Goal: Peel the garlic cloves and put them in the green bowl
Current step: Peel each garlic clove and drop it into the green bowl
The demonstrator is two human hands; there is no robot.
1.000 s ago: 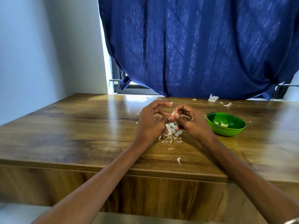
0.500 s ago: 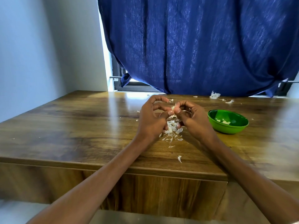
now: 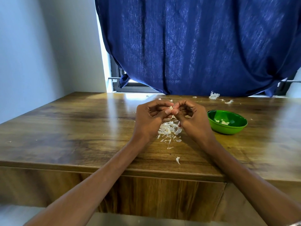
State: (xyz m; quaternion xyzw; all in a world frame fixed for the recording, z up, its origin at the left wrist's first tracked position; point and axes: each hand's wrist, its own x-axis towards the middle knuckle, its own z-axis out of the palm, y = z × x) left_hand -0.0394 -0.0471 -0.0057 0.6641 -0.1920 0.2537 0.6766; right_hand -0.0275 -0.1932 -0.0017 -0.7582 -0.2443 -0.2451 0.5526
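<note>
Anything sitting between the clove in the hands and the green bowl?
Nothing visible. The clove is pinched between both hands, and the bowl sits open to the right, with only bare table between.

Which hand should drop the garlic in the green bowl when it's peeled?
Probably the right hand: the green bowl sits just beside it, while the left hand is farther away. Both pinch the garlic clove.

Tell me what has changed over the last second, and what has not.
Very little. Both hands stayed together above the peel pile, the left hand and right hand still pinching the garlic clove between their fingertips; only small finger shifts as they work at the skin. Nothing was let go. The green bowl, with its few peeled pieces, stayed where it was on the wooden table.
</note>
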